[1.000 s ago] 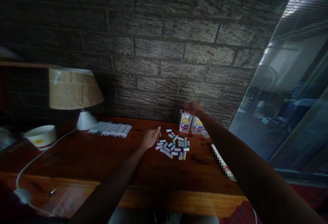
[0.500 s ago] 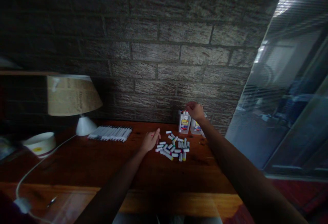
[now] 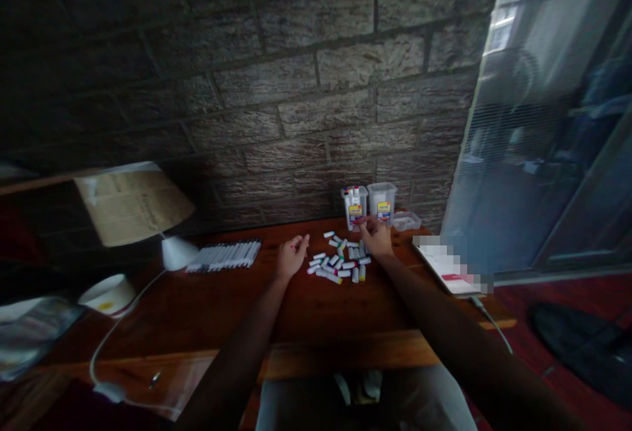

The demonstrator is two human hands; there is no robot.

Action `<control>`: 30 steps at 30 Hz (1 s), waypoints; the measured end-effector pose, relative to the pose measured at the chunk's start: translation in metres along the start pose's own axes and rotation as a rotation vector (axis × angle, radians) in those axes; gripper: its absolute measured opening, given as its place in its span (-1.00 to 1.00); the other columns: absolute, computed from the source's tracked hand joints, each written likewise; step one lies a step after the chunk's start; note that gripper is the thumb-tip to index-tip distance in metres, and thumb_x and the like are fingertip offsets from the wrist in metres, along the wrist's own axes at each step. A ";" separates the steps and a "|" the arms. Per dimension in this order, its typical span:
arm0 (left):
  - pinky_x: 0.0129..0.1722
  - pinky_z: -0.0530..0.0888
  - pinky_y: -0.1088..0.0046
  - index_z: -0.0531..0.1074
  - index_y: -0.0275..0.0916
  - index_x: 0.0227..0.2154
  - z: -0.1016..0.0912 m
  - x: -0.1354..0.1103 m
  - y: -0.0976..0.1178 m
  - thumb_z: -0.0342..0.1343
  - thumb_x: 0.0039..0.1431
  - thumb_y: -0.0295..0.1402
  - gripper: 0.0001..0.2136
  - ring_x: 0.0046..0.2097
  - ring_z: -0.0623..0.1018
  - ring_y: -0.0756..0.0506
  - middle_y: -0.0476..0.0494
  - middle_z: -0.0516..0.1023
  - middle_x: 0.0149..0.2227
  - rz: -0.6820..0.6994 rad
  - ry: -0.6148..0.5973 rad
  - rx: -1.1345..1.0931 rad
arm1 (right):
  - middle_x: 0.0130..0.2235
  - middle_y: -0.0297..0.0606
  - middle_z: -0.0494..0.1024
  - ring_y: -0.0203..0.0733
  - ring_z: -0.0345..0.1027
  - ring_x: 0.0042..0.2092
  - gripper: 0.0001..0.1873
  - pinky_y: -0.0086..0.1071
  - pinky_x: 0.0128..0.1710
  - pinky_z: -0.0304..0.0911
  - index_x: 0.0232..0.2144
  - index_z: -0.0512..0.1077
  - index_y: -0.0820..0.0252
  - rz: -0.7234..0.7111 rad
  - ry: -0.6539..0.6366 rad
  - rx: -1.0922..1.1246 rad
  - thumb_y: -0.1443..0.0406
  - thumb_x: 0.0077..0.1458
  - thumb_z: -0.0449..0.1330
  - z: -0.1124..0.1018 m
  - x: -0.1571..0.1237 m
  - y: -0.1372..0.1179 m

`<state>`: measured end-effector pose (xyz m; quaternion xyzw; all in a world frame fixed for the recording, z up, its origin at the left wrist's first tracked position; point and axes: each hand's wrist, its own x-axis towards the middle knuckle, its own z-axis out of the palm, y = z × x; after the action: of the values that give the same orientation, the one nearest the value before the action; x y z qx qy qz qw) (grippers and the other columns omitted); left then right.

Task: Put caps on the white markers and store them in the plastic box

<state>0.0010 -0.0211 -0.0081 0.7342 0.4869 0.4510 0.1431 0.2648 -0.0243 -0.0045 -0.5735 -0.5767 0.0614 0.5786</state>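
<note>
My left hand rests on the wooden table, its fingers loosely curled and the thumb apart, with nothing visible in it. Just right of it lies a loose pile of short white marker caps with coloured ends. My right hand is over the far right side of this pile, fingers pointing left and slightly apart, with nothing seen between them. Behind it stands a clear plastic tub with a yellow label, holding white markers with red and dark ends. A second clear tub is beside it, its lower part hidden by my hand.
A row of white markers lies left of my left hand. Farther left are a lamp, a white bowl and a cord. A clear lid lies right of the tubs. A partly blurred laptop-like slab sits at the right edge.
My right hand has come down from above the labelled tubs to the cap pile. The left hand stays beside the pile. The camera view has tilted and shifted, showing more on the right.
</note>
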 end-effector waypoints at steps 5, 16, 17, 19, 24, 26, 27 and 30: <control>-0.34 0.33 0.52 0.37 -0.21 -0.54 0.001 0.001 -0.011 -0.05 0.25 -0.11 -0.65 -0.43 0.50 -0.02 -0.02 0.51 -0.55 -0.066 -0.007 0.140 | -0.47 -0.23 0.56 -0.21 0.40 -0.44 -0.65 -0.41 -0.40 0.21 -0.41 0.53 0.24 0.104 -0.022 0.104 0.10 0.11 0.09 0.006 0.006 0.009; 0.16 0.23 0.08 0.40 -0.25 -0.01 -0.015 0.003 -0.010 0.02 0.19 -0.13 -0.61 0.24 0.29 -0.34 -0.38 0.40 0.14 -0.345 0.189 0.684 | -0.44 -0.21 0.60 -0.19 0.43 -0.42 -0.64 -0.41 -0.42 0.20 -0.39 0.56 0.25 0.074 -0.149 0.064 0.12 0.15 0.09 0.010 -0.001 0.006; 0.20 0.14 0.00 0.34 -0.32 0.07 -0.018 0.003 -0.012 0.03 0.17 -0.11 -0.51 0.32 0.14 -0.40 -0.47 0.25 0.24 -0.399 0.185 0.738 | -0.43 -0.20 0.61 -0.18 0.44 -0.40 -0.65 -0.41 -0.40 0.21 -0.38 0.56 0.25 0.068 -0.152 0.067 0.13 0.15 0.09 0.009 -0.001 0.006; 0.24 0.02 -0.11 0.25 -0.40 0.14 -0.021 0.002 -0.015 0.03 0.15 -0.09 -0.42 0.36 -0.03 -0.47 -0.57 0.07 0.32 -0.497 0.133 0.799 | -0.39 -0.19 0.62 -0.17 0.46 -0.36 -0.66 -0.40 -0.36 0.23 -0.37 0.56 0.25 0.061 -0.143 0.082 0.14 0.15 0.08 0.009 -0.001 0.005; 0.23 0.05 -0.11 0.23 -0.42 0.16 -0.022 0.002 -0.017 -0.04 0.19 -0.10 -0.42 0.31 0.13 -0.46 -0.60 0.17 0.27 -0.582 0.016 0.827 | -0.47 -0.21 0.57 -0.18 0.42 -0.42 -0.59 -0.41 -0.42 0.20 -0.45 0.53 0.26 0.101 -0.068 0.095 0.07 0.15 0.06 0.004 0.000 0.001; 0.18 0.14 -0.06 0.25 -0.41 0.15 -0.022 0.002 -0.017 -0.04 0.19 -0.11 -0.44 0.27 0.21 -0.44 -0.58 0.24 0.23 -0.552 0.017 0.841 | -0.52 -0.23 0.53 -0.20 0.38 -0.45 -0.58 -0.41 -0.45 0.17 -0.49 0.51 0.26 0.114 -0.048 0.082 0.07 0.14 0.06 0.003 0.001 0.000; 0.16 0.17 -0.04 0.27 -0.40 0.14 -0.021 0.002 -0.017 -0.03 0.19 -0.12 -0.45 0.25 0.25 -0.43 -0.57 0.27 0.21 -0.533 0.022 0.846 | -0.53 -0.23 0.51 -0.21 0.37 -0.46 -0.58 -0.41 -0.46 0.16 -0.50 0.51 0.26 0.117 -0.044 0.081 0.07 0.14 0.06 0.003 0.001 0.000; 0.11 0.22 -0.02 0.32 -0.39 0.08 -0.021 0.001 -0.016 -0.03 0.19 -0.15 -0.50 0.20 0.30 -0.45 -0.59 0.29 0.20 -0.475 0.045 0.862 | -0.53 -0.24 0.51 -0.21 0.36 -0.47 -0.58 -0.41 -0.48 0.15 -0.49 0.51 0.25 0.123 -0.048 0.093 0.05 0.14 0.07 0.003 0.001 0.000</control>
<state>-0.0251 -0.0168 -0.0067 0.5853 0.7862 0.1791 -0.0854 0.2626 -0.0215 -0.0047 -0.5787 -0.5505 0.1374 0.5857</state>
